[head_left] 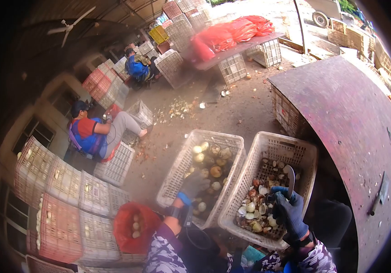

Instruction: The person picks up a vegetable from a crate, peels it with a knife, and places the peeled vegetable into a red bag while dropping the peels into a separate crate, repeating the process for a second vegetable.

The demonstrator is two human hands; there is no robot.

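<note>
My right hand (290, 213), in a dark blue-grey glove, is closed around a knife whose curved blade (291, 178) points up. It is held over the right crate (311, 164), where onion skins and cut ends (254, 209) lie. Over the left crate (170, 184) reaches my left hand (192, 183), in a grey glove with a blue cuff. Its fingers are blurred, so their pose and anything in them cannot be made out. Whole onions (216, 171), some brown and some pale, lie in that crate near the hand.
A red bag (125, 218) with pale onions stands left of me, beside stacked crates (61, 227). On the right is a board tabletop (336, 104) with a tool (379, 195). Two people (93, 129) sit farther off. Onion scraps (177, 108) litter the floor.
</note>
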